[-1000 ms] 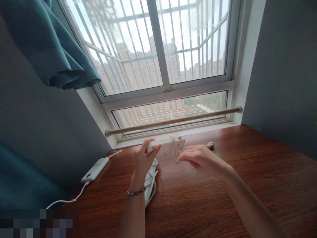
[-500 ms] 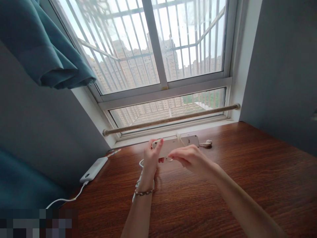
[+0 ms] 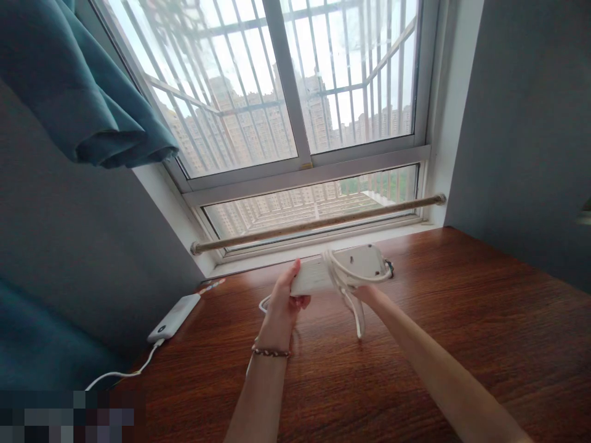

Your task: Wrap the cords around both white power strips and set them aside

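A long white power strip [image 3: 310, 278], with dark holes in its face, is held over the far part of the table. Its white cord [image 3: 339, 277] is looped around the middle, and one bend hangs down below it. My left hand [image 3: 287, 292] grips the left end, thumb on top and fingers curled beneath. My right hand [image 3: 369, 295] reaches in under the right half, close to the hanging cord. Its fingers are hidden behind the strip, so whether they hold the cord or the strip does not show. More white cord shows beside my left wrist.
On the brown wooden table [image 3: 438, 320], a white power bank [image 3: 174, 318] with a cable plugged in lies at the left edge. Beyond are a barred window [image 3: 305, 166] and a horizontal rail [image 3: 318, 224]. A blue curtain [image 3: 87, 104] hangs at upper left.
My right hand has gone from pinching in front of the strip to reaching underneath it. The cord now wraps across the strip's middle and right part, and its loose end near the window is no longer visible.
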Tool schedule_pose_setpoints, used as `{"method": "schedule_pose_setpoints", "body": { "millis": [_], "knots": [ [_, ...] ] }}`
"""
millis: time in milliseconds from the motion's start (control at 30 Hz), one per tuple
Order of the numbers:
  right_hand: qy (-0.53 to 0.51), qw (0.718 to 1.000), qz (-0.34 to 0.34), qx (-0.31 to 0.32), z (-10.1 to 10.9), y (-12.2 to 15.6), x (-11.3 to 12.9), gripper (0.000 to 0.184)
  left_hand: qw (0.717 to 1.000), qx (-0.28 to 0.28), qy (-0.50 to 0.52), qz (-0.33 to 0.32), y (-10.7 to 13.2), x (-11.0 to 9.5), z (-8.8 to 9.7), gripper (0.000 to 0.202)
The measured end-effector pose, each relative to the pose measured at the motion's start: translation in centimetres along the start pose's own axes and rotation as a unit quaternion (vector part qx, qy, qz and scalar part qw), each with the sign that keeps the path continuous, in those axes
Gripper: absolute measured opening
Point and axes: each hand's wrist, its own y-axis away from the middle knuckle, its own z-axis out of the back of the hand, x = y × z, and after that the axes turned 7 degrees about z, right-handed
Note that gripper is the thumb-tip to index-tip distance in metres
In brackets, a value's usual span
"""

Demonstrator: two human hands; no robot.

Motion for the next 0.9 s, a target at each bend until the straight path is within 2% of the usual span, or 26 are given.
{"method": "schedule_pose_setpoints", "body": {
  "millis": [67,133,200,300,367,400,500,533,667,767,833,900],
  "knots": [
    [0.019,1.000,-0.018,0.004,-1.9,0.4,0.4,0.028,0.995,-0.061,0.059,-0.053,-0.8,0.6,-0.3,0.035],
    [0.017,0.998,-0.050,0.034,-2.9,1.0,1.1,0.035,0.979,-0.139,0.053,-0.140,-1.4,1.2,-0.4,0.035],
    [-0.035,0.992,-0.079,0.093,-3.1,1.6,2.1,0.044,0.952,-0.211,-0.006,-0.223,-1.7,1.7,-0.3,0.037],
    [-0.128,0.971,-0.094,0.176,-2.3,2.3,3.6,0.045,0.902,-0.277,-0.115,-0.311,-1.3,2.2,-0.4,0.036],
    [-0.110,0.969,-0.091,0.202,-1.4,2.4,4.2,0.040,0.862,-0.303,-0.226,-0.338,-0.6,2.3,-0.6,0.033],
    [-0.073,0.973,-0.080,0.204,-0.9,2.4,4.4,0.037,0.833,-0.311,-0.292,-0.352,-0.2,2.3,-0.8,0.032],
    [0.019,0.978,-0.025,0.206,0.8,2.3,4.3,0.039,0.737,-0.292,-0.462,-0.397,0.9,2.0,-1.0,0.029],
    [0.032,0.977,-0.008,0.210,1.4,2.3,4.2,0.042,0.717,-0.275,-0.492,-0.409,1.2,1.9,-1.0,0.029],
    [0.082,0.971,0.025,0.223,3.8,3.3,4.4,0.050,0.685,-0.201,-0.552,-0.431,2.1,0.9,-1.0,0.031],
    [0.145,0.965,0.051,0.213,5.0,4.2,5.5,0.048,0.641,-0.191,-0.603,-0.435,2.8,0.2,-1.2,0.032],
    [0.216,0.960,0.084,0.156,5.3,4.4,6.6,0.040,0.619,-0.200,-0.623,-0.433,3.3,-0.1,-1.4,0.031],
    [0.311,0.935,0.155,0.068,5.3,4.4,7.6,0.028,0.622,-0.209,-0.622,-0.429,4.0,-0.5,-1.4,0.030]
  ]
}}
